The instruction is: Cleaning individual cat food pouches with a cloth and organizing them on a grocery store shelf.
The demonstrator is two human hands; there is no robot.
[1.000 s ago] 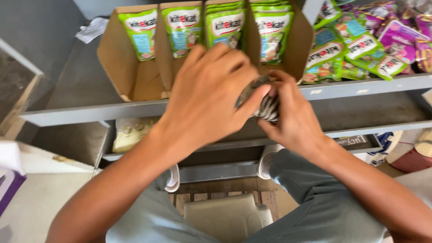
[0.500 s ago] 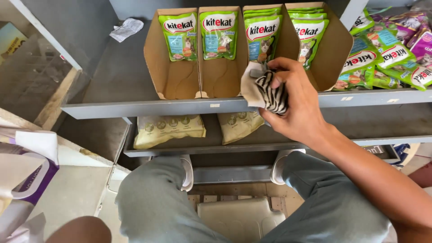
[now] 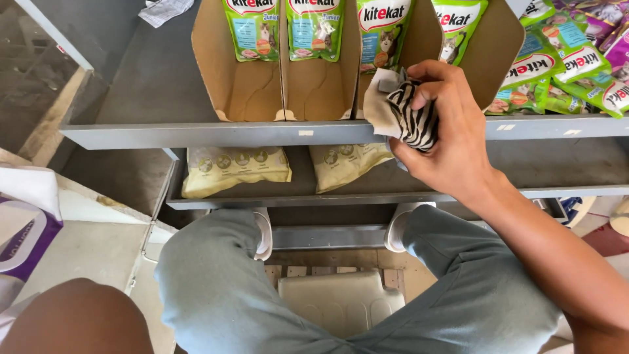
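Head view: right hand (image 3: 452, 141) clenched on striped cloth (image 3: 409, 118) beside cardboard tray (image 3: 262, 92); could snag pouches (image 3: 386, 33), topple them. Left hand's grip: can't tell.

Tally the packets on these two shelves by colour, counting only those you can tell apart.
Green pouches standing in the cardboard display box: 4
Beige packs on the lower shelf: 2
Loose green and purple pouches heaped at right: too overlapped to count
Total countable: 6
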